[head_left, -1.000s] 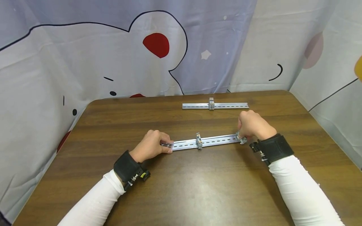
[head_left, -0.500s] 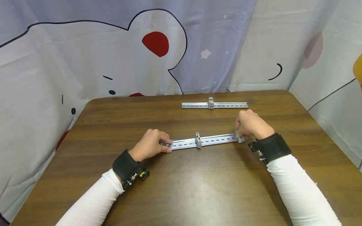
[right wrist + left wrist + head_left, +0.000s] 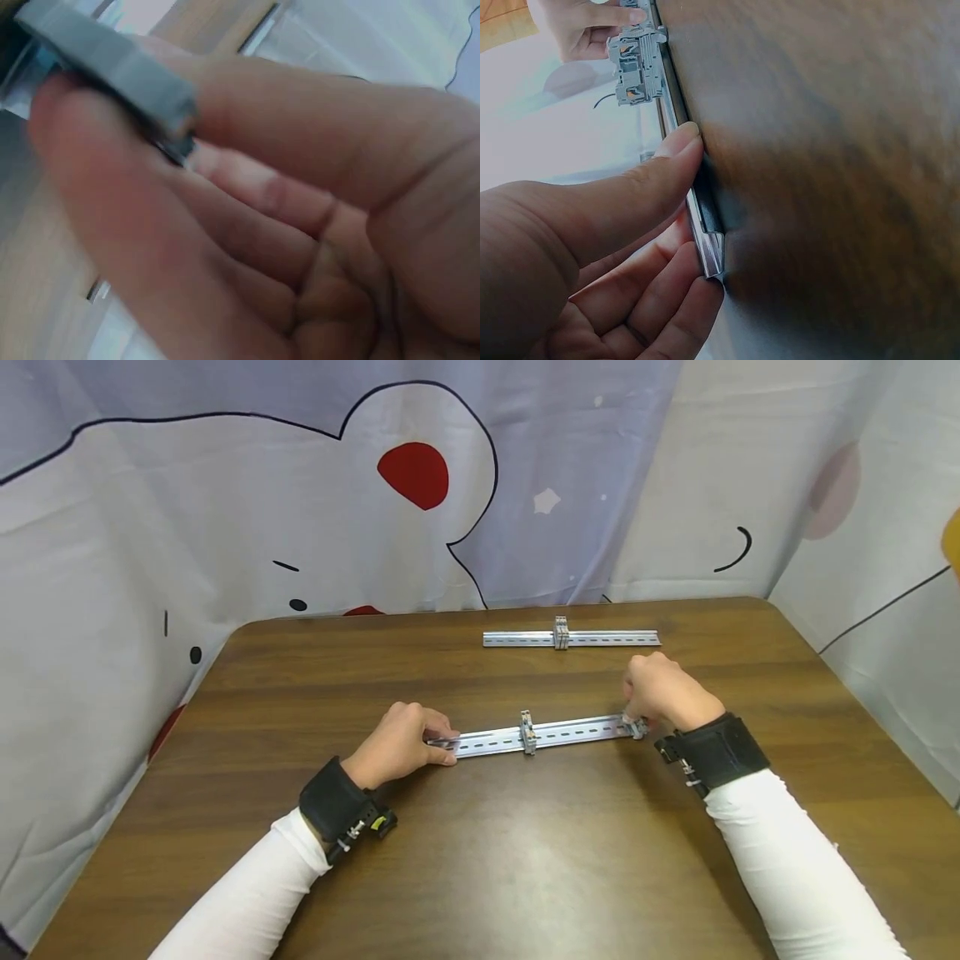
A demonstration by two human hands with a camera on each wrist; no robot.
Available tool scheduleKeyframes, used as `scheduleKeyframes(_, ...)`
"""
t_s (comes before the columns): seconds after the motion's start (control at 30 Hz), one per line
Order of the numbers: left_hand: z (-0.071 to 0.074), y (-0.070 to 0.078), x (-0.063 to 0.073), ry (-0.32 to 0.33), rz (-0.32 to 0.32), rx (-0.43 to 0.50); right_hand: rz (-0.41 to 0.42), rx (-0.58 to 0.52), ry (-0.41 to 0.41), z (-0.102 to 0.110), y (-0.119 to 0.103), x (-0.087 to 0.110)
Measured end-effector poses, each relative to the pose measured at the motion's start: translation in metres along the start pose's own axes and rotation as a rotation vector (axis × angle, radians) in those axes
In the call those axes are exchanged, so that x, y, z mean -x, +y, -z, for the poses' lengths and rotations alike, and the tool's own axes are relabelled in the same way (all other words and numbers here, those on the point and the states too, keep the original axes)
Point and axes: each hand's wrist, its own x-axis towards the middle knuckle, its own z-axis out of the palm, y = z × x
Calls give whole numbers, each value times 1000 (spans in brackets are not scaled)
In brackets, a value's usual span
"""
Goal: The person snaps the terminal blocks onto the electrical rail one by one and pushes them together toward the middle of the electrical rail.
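Observation:
A slotted metal DIN rail [image 3: 570, 732] lies at a slight slant across the table in the head view. My left hand [image 3: 401, 739] pinches its left end, thumb along the near edge and fingers behind, as the left wrist view also shows. Grey terminal blocks [image 3: 528, 732] sit clipped near the rail's middle, standing up from it. At the right end, my right hand [image 3: 667, 692] pinches another grey terminal block [image 3: 636, 727] right over the rail. In the right wrist view this held block [image 3: 112, 64] is blurred between thumb and fingers, its lower side largely hidden.
Farther back on the wooden table [image 3: 480, 860] lies a second DIN rail [image 3: 611, 639], with a small group of terminal blocks [image 3: 561, 633] at its middle. Behind the table's far edge hangs a printed curtain [image 3: 262, 510].
My right hand has shifted slightly left along the rail's end, and the block it pinches shows less beyond the fingers. The left hand and the rail stay in place.

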Motion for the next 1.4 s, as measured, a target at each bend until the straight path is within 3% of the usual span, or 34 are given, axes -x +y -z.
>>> scheduleKeyframes(0.13, -1, 0, 0, 7, -1, 2, 52, -75, -61, 7, 8, 3)
scheduleKeyframes(0.23, -1, -1, -1, 7, 1, -1, 86, -189, -122, 13, 20, 6)
scheduleKeyframes(0.37, -1, -1, -1, -2, 2, -3, 97, -353, -242, 19, 37, 9)
scheduleKeyframes(0.5, -1, 0, -1, -2, 2, -1, 109, -446, -319, 19, 49, 9)
scheduleKeyframes(0.83, -2, 0, -1, -5, 5, -7, 112, -585, -372, 13, 58, 4)
scheduleKeyframes(0.97, -2, 0, -1, 0, 3, -12, 114, -594, -407, 12, 60, 5)
scheduleKeyframes(1.4, 0, -1, 0, -5, 7, -4, 106, -697, -418, 5, 60, -4)
